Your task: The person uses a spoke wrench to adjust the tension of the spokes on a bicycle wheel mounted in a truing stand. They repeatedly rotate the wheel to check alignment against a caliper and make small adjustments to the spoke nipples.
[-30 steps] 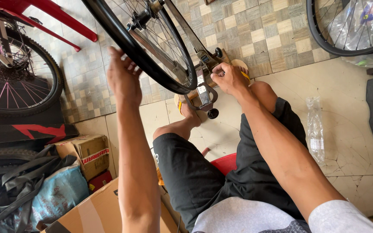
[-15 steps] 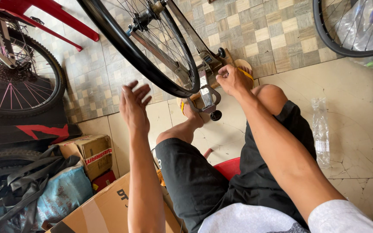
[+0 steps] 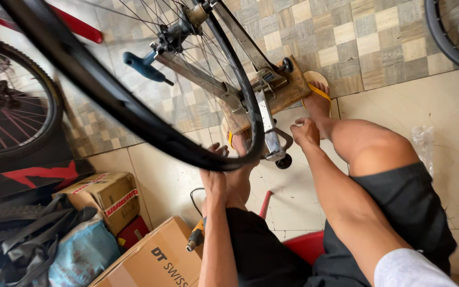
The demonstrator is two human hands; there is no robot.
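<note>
**Hands at the rim of a wheel on its stand**

You sit on a low red seat [image 3: 301, 247] with a bicycle wheel [image 3: 134, 119] mounted in a metal stand [image 3: 264, 114] on the tiled floor [image 3: 378, 37] in front of you. Your left hand [image 3: 216, 170] reaches up to the lower edge of the black tyre, fingers curled against the rim; the tyre hides whether the grip is closed around it. Your right hand [image 3: 305, 130] is a loose fist just beside the base of the stand, near a round black knob [image 3: 283, 161], and what it holds, if anything, cannot be made out. Your sandalled foot [image 3: 317, 98] rests against the wooden block [image 3: 288, 90] under the stand. Cardboard boxes [image 3: 155, 258] and a blue bag [image 3: 83, 255] lie to your left, beside another bicycle wheel [image 3: 14, 106].
</note>
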